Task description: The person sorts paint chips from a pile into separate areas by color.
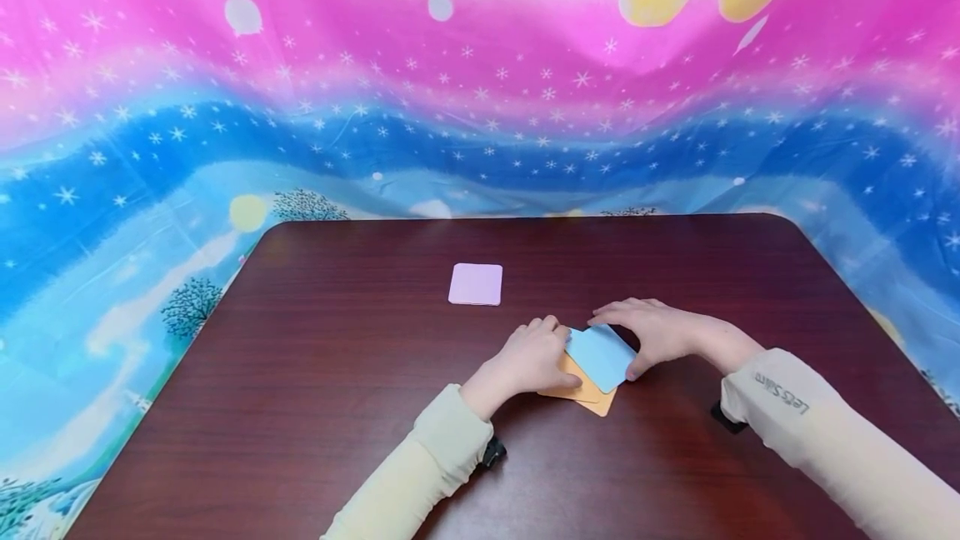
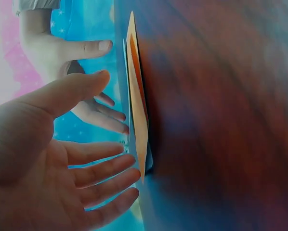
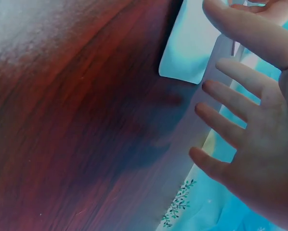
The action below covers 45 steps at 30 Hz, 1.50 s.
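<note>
Blue cards [image 1: 603,358] lie overlapping on top of orange cards [image 1: 602,407], in a loose fanned pile on the table. My left hand [image 1: 528,357] is at the pile's left side, fingers extended and thumb apart, over part of the orange cards. On the pile's right, my right hand [image 1: 663,333] spreads its thumb and fingers around the blue card's edge. In the left wrist view the orange cards [image 2: 137,91] appear edge-on beside the fingertips. The right wrist view shows a blue card [image 3: 187,48] just past straight, spread fingers. Contact at the fingertips is hard to tell.
A pale pink square card [image 1: 476,284], perhaps a small stack, lies farther back on the dark wooden table [image 1: 337,340]. A patterned pink and blue cloth [image 1: 480,107] hangs behind the table and along its sides.
</note>
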### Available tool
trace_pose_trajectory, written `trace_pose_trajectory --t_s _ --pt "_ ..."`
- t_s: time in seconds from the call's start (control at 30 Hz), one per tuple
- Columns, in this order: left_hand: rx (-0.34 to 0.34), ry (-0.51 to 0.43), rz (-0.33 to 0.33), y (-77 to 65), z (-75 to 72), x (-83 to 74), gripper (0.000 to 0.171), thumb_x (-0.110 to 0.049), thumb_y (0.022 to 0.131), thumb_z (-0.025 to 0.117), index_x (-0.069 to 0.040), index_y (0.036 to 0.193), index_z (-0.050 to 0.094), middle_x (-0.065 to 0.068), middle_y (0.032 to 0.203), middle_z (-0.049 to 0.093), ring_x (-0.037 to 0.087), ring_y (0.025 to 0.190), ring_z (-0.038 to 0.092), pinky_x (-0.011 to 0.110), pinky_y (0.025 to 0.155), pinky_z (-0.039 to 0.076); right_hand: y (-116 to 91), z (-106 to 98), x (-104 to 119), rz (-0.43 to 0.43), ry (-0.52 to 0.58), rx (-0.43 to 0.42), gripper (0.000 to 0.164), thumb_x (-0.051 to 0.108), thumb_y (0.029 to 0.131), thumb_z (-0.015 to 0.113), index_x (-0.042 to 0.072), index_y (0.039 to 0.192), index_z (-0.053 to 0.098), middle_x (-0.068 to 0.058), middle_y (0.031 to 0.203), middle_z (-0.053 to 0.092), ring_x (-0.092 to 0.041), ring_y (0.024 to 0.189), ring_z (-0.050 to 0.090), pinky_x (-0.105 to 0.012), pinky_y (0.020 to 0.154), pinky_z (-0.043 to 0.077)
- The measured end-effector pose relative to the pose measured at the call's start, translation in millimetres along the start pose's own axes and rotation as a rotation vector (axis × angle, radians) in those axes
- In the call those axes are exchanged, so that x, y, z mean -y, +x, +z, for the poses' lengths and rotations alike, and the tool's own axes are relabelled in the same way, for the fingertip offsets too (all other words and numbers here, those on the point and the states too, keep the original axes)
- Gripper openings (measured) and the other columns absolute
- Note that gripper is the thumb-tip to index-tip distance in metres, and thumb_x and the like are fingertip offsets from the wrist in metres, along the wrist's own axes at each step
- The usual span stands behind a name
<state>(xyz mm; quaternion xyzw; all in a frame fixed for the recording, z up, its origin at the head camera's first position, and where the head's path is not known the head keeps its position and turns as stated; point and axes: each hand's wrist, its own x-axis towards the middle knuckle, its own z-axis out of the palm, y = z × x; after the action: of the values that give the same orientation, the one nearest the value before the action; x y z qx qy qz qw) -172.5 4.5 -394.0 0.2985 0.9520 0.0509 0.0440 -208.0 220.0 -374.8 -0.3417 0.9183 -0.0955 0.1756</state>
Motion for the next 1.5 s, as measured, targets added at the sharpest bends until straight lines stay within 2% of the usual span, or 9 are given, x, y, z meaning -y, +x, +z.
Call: trace_pose_trajectory --t_s 0.27,0.5,0.73,0.93,1.17,1.5 --pt "0.011 0.061 -0.025 5.8 5.4 -13.5 0.068 -0.059 0.069 0.064 -0.01 0.115 0.054 -0.001 0.101 0.051 0.015 0.092 0.047 0.028 0.073 0.04 -5.5 0.4 3.1 0.032 0.0 0.061 0.094 0.02 0.058 0.081 0.013 0.139 0.035 -0.015 0.144 0.028 -0.038 0.125 0.032 -0.061 0.093 0.028" --pt "0.014 0.068 -0.044 8.7 5.6 -18.6 0.064 -0.058 0.068 0.064 -0.011 0.11 0.055 -0.001 0.098 0.049 0.015 0.089 0.045 0.027 0.069 0.038 -2.3 3.8 4.6 0.003 -0.045 0.02 0.087 0.018 0.055 0.083 0.012 0.132 0.043 -0.014 0.137 0.035 -0.034 0.116 0.038 -0.056 0.089 0.034" --pt "0.036 0.055 -0.07 11.0 5.8 -20.3 0.068 -0.061 0.066 0.065 -0.011 0.112 0.055 0.0 0.099 0.047 0.014 0.09 0.044 0.027 0.07 0.038 1.8 2.6 8.3 -0.022 -0.07 0.001 0.081 0.026 0.054 0.086 0.012 0.123 0.047 -0.007 0.125 0.043 -0.027 0.108 0.044 -0.054 0.089 0.035" --pt "0.005 0.055 -0.082 11.3 6.4 -19.7 0.074 -0.066 0.063 0.065 -0.01 0.111 0.053 0.001 0.099 0.046 0.014 0.089 0.044 0.027 0.071 0.039 4.6 -3.0 12.5 -0.045 -0.09 -0.028 0.076 0.028 0.052 0.086 0.014 0.117 0.049 0.0 0.111 0.047 -0.022 0.1 0.048 -0.054 0.088 0.035" --pt "0.003 0.079 -0.081 11.4 2.0 -11.7 0.077 -0.065 0.062 0.066 -0.01 0.114 0.051 0.001 0.101 0.045 0.015 0.092 0.043 0.027 0.071 0.038 11.1 -5.8 18.5 -0.059 -0.115 -0.074 0.075 0.034 0.053 0.085 0.012 0.115 0.05 0.001 0.107 0.049 -0.019 0.097 0.049 -0.052 0.086 0.037" --pt "-0.027 0.037 -0.098 6.9 -2.4 15.0 0.074 -0.052 0.062 0.072 -0.007 0.117 0.051 0.004 0.104 0.046 0.018 0.093 0.043 0.031 0.076 0.037 35.7 -4.3 31.5 -0.042 -0.127 -0.144 0.076 0.037 0.055 0.082 0.009 0.118 0.05 -0.002 0.107 0.049 -0.018 0.094 0.05 -0.05 0.088 0.037"
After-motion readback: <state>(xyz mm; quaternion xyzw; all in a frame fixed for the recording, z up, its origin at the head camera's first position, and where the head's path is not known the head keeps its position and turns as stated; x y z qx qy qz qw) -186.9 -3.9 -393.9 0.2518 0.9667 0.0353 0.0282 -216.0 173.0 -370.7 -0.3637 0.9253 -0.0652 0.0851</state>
